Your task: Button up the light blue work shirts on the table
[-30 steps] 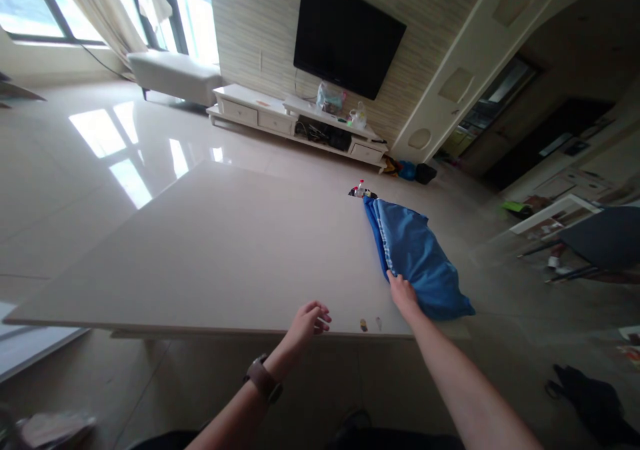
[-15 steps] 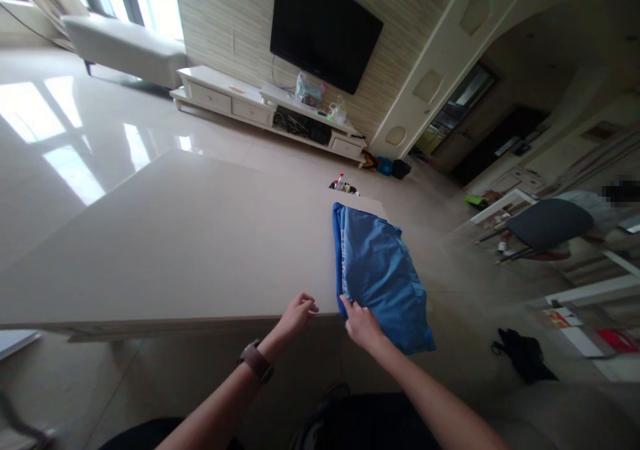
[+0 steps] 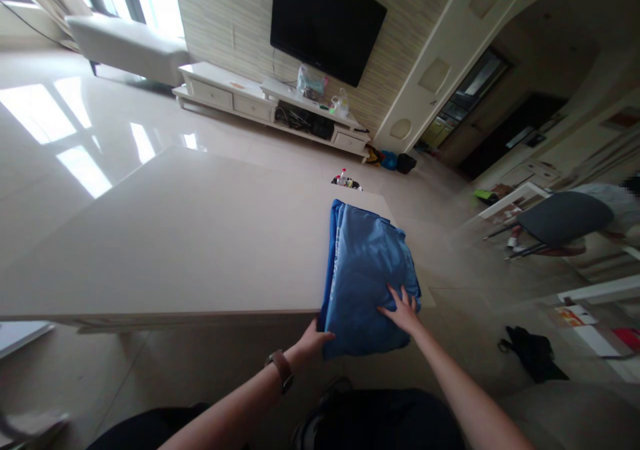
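A folded blue cloth lies on the right end of a pale beige table, its near part hanging over the table's front edge. My right hand rests flat on the cloth's near right part, fingers spread. My left hand, with a brown watch on the wrist, touches the cloth's near left corner at the table edge; its fingers are partly hidden under the fabric, so its grip is unclear.
A small bottle and dark items sit at the table's far right corner. Beyond stand a white TV cabinet, a black TV and a white bench. A dark chair stands right; a black item lies on the floor.
The blue cloth has slid toward me and the table's front edge. My right hand moved from its left edge onto its top; my left hand moved right to its near corner.
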Tool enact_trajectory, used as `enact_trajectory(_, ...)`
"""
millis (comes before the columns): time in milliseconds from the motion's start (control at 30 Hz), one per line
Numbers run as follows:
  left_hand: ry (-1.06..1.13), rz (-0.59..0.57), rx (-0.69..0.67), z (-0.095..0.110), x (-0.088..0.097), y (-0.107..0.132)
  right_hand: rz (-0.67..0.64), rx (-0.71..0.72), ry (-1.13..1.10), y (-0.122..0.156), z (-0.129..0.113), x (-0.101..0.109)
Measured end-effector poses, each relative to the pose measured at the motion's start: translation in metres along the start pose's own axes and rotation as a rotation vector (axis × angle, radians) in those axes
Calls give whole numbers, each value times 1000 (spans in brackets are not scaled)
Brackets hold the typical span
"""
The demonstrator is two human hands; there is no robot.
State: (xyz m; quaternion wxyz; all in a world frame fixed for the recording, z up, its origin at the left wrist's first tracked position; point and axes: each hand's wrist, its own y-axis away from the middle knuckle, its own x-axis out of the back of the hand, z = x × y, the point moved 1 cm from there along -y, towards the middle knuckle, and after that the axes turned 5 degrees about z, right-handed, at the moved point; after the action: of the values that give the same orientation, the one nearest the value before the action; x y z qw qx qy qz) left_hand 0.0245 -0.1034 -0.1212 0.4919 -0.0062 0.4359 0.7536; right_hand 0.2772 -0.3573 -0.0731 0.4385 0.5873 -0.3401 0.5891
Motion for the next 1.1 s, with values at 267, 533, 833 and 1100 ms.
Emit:
enact_trajectory(267,-85,-116,-198,15,-15,-4,-64,-38,22,-12,1,-4)
enact_trajectory(533,-121,-70,-188,47,-11,11,-108,-52,21,-18,-26,9)
enact_trajectory(833,-338,-6,-220,97,25,21,-167,-47,32,-20,-90,34)
enact_trajectory(1100,-603,209,-201,148,77,52,-190,-4,24,-25,-177,54)
